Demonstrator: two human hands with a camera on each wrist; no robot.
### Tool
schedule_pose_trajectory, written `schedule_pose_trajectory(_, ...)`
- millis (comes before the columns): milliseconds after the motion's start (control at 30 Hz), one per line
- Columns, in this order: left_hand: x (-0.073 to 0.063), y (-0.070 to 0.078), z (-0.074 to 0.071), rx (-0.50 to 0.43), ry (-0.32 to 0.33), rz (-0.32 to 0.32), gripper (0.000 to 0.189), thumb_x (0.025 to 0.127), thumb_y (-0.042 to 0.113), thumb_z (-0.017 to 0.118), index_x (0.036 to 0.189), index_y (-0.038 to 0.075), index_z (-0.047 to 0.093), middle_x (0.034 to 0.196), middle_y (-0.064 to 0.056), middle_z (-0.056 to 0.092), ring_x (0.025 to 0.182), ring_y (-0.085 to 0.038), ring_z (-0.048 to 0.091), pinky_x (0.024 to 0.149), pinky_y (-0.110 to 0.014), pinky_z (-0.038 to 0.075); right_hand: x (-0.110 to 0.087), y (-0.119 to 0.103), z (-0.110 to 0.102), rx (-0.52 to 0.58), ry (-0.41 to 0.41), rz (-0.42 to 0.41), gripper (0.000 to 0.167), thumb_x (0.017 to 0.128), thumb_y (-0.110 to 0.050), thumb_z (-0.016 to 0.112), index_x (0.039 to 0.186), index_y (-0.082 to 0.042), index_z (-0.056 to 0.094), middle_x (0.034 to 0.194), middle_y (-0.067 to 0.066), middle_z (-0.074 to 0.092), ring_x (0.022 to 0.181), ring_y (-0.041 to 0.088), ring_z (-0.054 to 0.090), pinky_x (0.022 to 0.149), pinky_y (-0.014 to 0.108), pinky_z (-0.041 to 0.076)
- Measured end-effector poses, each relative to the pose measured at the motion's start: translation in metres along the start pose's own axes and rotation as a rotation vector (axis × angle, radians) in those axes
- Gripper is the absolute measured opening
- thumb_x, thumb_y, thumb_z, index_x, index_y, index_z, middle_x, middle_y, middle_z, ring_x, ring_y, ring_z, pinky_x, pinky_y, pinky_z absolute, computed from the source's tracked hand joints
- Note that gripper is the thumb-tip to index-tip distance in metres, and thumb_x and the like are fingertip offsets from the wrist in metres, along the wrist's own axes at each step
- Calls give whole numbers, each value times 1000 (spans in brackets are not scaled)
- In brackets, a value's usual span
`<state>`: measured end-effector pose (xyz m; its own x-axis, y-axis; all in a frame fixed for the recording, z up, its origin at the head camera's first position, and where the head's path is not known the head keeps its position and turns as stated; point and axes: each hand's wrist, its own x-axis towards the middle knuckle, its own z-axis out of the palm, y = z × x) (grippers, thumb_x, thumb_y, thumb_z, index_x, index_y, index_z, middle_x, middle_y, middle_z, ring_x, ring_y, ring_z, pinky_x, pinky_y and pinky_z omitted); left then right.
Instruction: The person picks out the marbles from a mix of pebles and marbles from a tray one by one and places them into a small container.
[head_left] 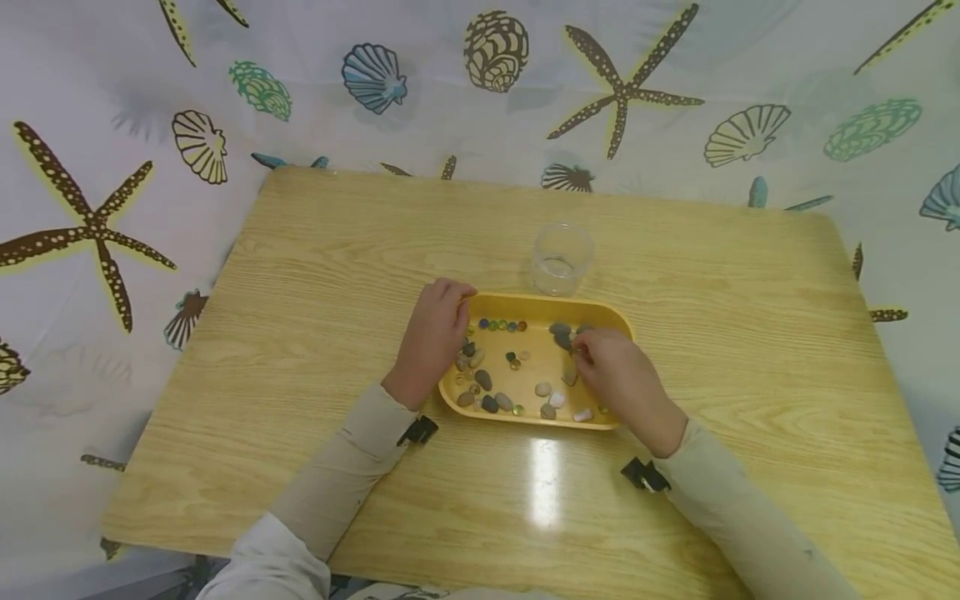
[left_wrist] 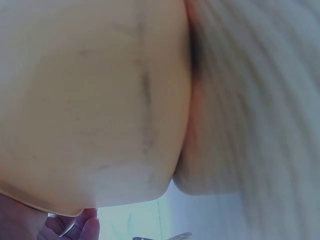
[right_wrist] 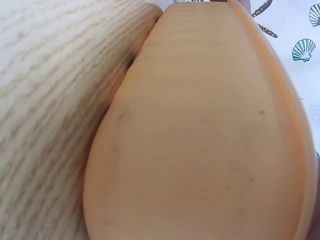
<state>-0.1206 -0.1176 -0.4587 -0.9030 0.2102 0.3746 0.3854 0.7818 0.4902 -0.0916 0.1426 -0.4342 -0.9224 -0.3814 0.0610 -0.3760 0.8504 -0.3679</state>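
Observation:
A yellow plastic tray (head_left: 532,421) holds smooth stones and glass marbles. My left hand (head_left: 433,337) grips the tray's back left rim, fingers along the edge and thumb over the inside; its fingertips (left_wrist: 90,227) show past the tray's corner in the left wrist view. At the right end my right hand (head_left: 618,375) reaches over the rim, its thumb and fingers curled down close to dark grey stones (head_left: 561,331). I cannot tell whether those fingertips hold something small. Several marbles (head_left: 502,325) stand in a row along the back wall, left of centre.
Just behind the tray stands a clear round cup (head_left: 562,258). More stones (head_left: 483,380) lie at the tray's left side, with pale ones (head_left: 557,400) towards the front right. The wood-grain table (head_left: 337,250) meets a curtain (head_left: 450,125) printed with shells and starfish.

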Motion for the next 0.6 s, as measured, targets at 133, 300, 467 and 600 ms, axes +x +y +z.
schedule_pose_trajectory(133, 0, 1, -1, -18, 8, 6, 18, 94, 5, 52, 110, 5, 60, 107, -6, 54, 91, -19, 47, 75, -28, 44, 2, 0, 2, -12, -16, 11, 11, 85, -5, 61, 93, -2, 67, 86, 8, 63, 69, 18, 49, 55, 28, 43)
schedule_pose_trajectory(300, 0, 0, 0, -28, 0, -8, 19, 94, 6, 51, 111, 6, 60, 107, -5, 53, 91, -17, 46, 74, -26, 43, 5, 0, 3, -41, -26, 6, 9, 84, -4, 63, 91, -2, 68, 87, 8, 64, 76, 21, 55, 59, 31, 47)
schedule_pose_trajectory(467, -1, -1, 1, -31, 6, -14, 18, 94, 6, 51, 110, 7, 60, 107, -4, 52, 90, -16, 45, 74, -25, 43, 8, -1, 4, -64, -23, -10, 9, 84, -3, 63, 90, -2, 69, 88, 7, 65, 82, 24, 57, 63, 34, 49)
schedule_pose_trajectory(600, -1, -1, 2, -32, 4, -23, 18, 95, 6, 50, 110, 7, 60, 107, -4, 53, 89, -16, 45, 74, -25, 43, 8, 0, 6, -82, -25, -19, 7, 83, -3, 63, 86, -4, 70, 86, 6, 64, 82, 24, 57, 63, 34, 48)
